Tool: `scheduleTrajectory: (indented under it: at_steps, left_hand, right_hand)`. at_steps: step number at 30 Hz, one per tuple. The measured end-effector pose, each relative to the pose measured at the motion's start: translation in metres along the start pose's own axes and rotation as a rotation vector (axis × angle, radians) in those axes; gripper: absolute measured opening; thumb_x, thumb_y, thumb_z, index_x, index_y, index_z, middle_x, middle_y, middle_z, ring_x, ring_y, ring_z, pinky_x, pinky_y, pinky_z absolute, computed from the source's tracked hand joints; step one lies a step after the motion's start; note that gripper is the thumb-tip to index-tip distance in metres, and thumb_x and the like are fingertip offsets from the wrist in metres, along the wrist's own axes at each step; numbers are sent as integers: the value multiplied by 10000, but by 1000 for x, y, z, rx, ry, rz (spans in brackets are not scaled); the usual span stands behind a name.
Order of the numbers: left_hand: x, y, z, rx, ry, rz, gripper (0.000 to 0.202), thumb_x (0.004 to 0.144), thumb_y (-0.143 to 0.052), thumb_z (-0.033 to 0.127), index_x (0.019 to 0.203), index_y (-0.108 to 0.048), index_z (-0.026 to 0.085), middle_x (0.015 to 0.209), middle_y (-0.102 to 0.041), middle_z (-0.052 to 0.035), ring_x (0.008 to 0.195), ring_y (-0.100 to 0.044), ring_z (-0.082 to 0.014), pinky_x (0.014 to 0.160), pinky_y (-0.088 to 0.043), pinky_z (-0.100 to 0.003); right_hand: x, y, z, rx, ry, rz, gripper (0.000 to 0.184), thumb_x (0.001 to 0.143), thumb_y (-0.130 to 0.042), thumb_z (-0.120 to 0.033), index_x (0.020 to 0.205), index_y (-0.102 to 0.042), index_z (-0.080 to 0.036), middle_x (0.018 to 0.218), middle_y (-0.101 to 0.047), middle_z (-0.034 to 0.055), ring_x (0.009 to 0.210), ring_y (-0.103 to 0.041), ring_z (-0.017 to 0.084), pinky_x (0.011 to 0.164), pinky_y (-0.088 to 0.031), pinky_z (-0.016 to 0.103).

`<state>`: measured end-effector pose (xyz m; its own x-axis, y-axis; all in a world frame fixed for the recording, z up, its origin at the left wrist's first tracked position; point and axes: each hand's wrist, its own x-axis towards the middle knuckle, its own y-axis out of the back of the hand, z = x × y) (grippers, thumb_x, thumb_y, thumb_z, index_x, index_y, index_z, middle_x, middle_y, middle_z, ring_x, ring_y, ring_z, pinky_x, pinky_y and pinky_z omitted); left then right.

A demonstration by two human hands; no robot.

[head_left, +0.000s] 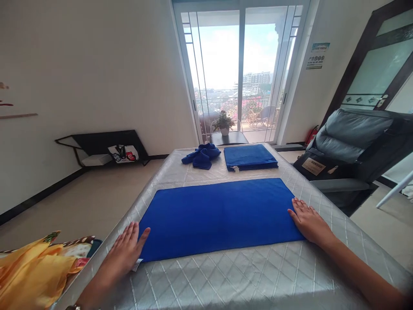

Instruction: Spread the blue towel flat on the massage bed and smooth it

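Towel (216,217) lies flat between both hands' fingers (137,234).

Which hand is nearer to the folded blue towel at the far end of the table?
Right. The right hand lies flat on the spread blue towel's right edge, closer below the folded blue towel. The left hand rests at the spread towel's near left corner, farther away.

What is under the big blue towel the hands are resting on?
The spread blue towel lies flat on the quilted silver table cover, which shows all round it. A white tag pokes out by the left hand. The surface directly beneath is covered.
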<state>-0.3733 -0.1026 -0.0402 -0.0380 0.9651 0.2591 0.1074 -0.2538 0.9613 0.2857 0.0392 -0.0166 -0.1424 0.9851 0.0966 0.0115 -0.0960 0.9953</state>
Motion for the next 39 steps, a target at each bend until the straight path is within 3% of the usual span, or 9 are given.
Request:
scheduleTrajectory:
  at_steps: [3, 9, 11, 14, 23, 27, 30, 36, 39]
  left_hand:
    - [40, 28, 63, -166, 28, -4, 661, 1016, -228, 478, 1554, -284, 98, 1558, -404, -201, 1475, -323, -316, 1167, -346, -534]
    - [111, 61, 221, -337, -327, -77, 636, 1051, -175, 463, 1525, -337, 71, 1594, -337, -169, 1499, -268, -228, 1235, -263, -443]
    - [119, 55, 252, -345, -344, -81, 668, 1048, -176, 489, 1528, -318, 47, 1602, -309, -175, 1508, -239, -238, 1241, -250, -452]
    - [119, 38, 268, -335, -304, -99, 698, 1042, -161, 508, 1528, -306, 28, 1604, -298, -175, 1510, -233, -250, 1240, -254, -465]
    - [113, 16, 262, -255, -243, -41, 679, 1038, -172, 507, 1521, -351, 65, 1600, -313, -159, 1503, -256, -251, 1234, -269, -458]
    - [116, 10, 239, -209, -188, -26, 700, 1033, -160, 535, 1518, -361, 71, 1588, -340, -167, 1493, -284, -255, 1228, -273, -456]
    - [118, 2, 192, -171, -120, -59, 766, 1015, -165, 590, 1516, -352, 42, 1589, -326, -185, 1492, -282, -273, 1226, -269, -466]
    - [106, -22, 56, -147, 163, -102, 829, 985, -166, 580, 1499, -321, -51, 1579, -317, -246, 1488, -284, -328, 1219, -238, -518]
    - [97, -30, 14, -159, 276, -101, 859, 959, -154, 581, 1496, -310, -70, 1579, -314, -263, 1487, -284, -340, 1216, -236, -517]
  right_hand:
    - [4, 20, -52, 21, 79, 24, 687, 1012, -186, -436, 1553, -316, -33, 1618, -267, 145, 1508, -214, 258, 1228, -200, 466]
    - [29, 47, -197, 214, 337, -18, 641, 1044, -175, -434, 1565, -309, -84, 1622, -263, 109, 1514, -190, 218, 1234, -174, 429]
    - [37, 42, -227, 238, 375, -28, 641, 1046, -177, -412, 1563, -294, -52, 1625, -242, 126, 1519, -171, 233, 1236, -155, 436]
    - [43, 25, -245, 241, 373, -49, 649, 1045, -181, -406, 1564, -267, -27, 1633, -200, 138, 1526, -127, 248, 1240, -124, 448]
    - [43, 12, -238, 272, 328, -61, 690, 1042, -147, -468, 1573, -247, -39, 1639, -181, 125, 1528, -120, 238, 1243, -104, 442]
    - [47, 16, -216, 247, 250, -87, 711, 1035, -145, -503, 1579, -236, -54, 1644, -174, 110, 1528, -126, 233, 1244, -105, 439]
    - [52, 15, -175, 187, 181, -99, 706, 1031, -155, -500, 1585, -227, -69, 1649, -166, 96, 1528, -123, 224, 1244, -106, 438]
    - [59, 7, -59, 41, 10, -109, 705, 1022, -167, -476, 1585, -217, -56, 1653, -170, 90, 1524, -148, 215, 1242, -131, 408]
    - [61, 1, -21, 24, -67, -108, 702, 1019, -163, -456, 1584, -211, -43, 1655, -166, 95, 1525, -144, 212, 1241, -135, 414]
